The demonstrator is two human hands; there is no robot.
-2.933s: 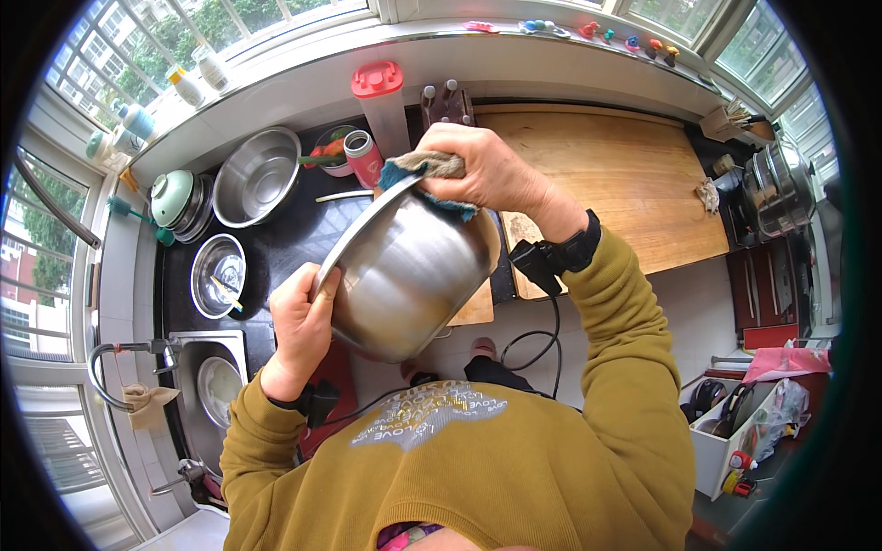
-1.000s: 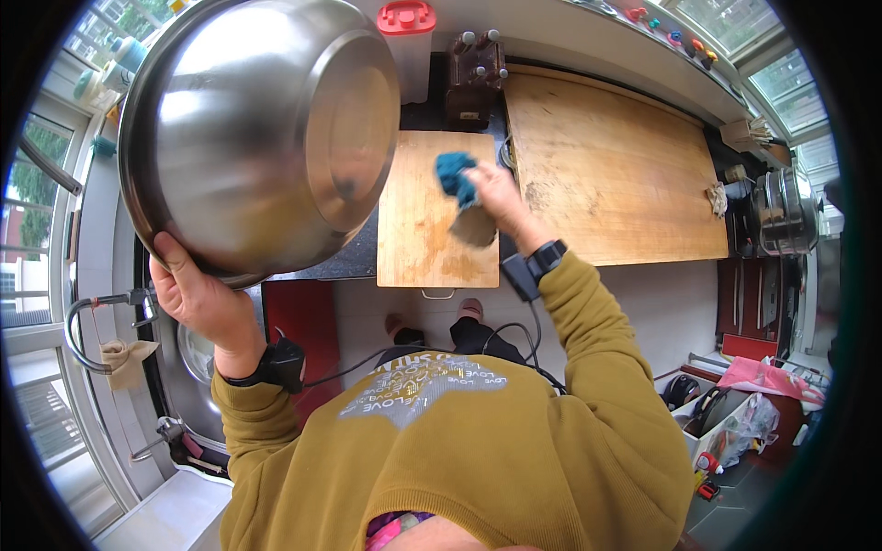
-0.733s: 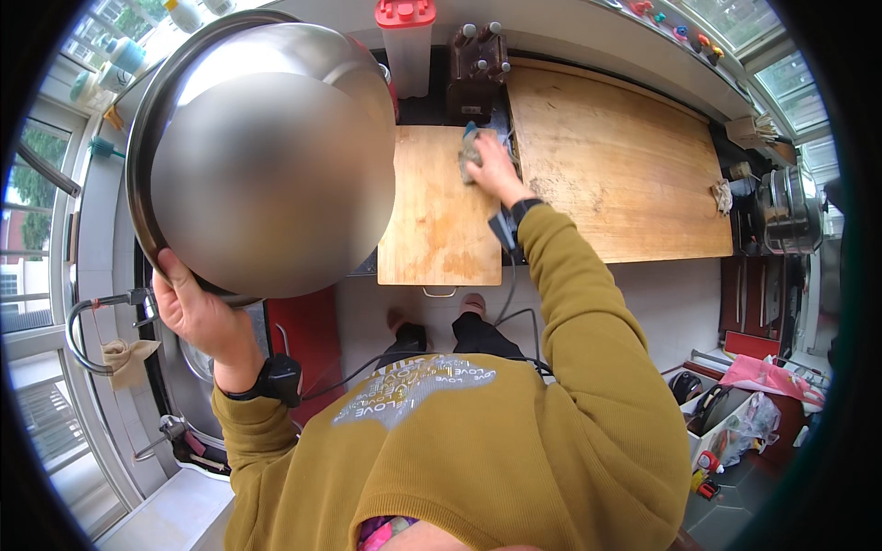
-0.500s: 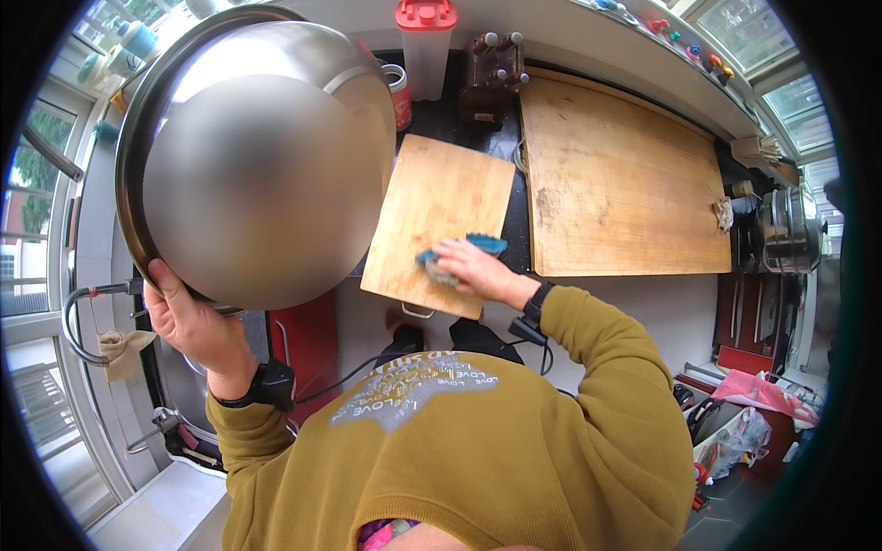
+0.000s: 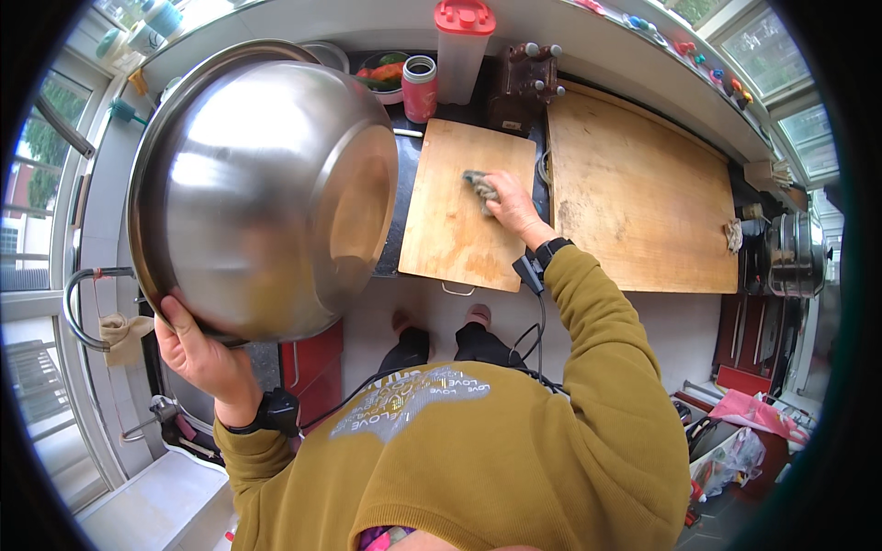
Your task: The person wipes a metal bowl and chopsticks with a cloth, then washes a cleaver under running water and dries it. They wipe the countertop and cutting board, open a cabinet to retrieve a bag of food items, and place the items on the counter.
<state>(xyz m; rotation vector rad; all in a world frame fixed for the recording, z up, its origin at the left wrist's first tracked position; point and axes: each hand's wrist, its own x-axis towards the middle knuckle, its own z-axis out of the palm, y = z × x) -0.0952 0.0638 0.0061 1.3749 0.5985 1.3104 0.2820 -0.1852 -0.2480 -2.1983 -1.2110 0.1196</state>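
My left hand [image 5: 207,363] grips the rim of a large steel basin [image 5: 257,174], which is tipped on its side with its shiny underside turned to the right. Its inside is hidden. My right hand [image 5: 514,204] is closed on a crumpled grey-green cloth [image 5: 480,188], pressed on the upper middle of a small wooden cutting board [image 5: 450,234]. Darker, damp-looking patches show on the board's lower part. The board lies on the black counter [image 5: 395,220], and a metal handle sticks out from its near edge.
A large wooden board [image 5: 634,202] lies to the right. Behind stand a pink canister [image 5: 420,90], a clear container with a red lid [image 5: 462,55], a brown bottle rack [image 5: 525,87] and a bowl of vegetables [image 5: 381,75]. Steel pots [image 5: 795,253] stand far right.
My right hand has moved the cloth from the board's near edge up to its upper middle. The basin has turned, its base now facing right. The vegetable bowl has come into view.
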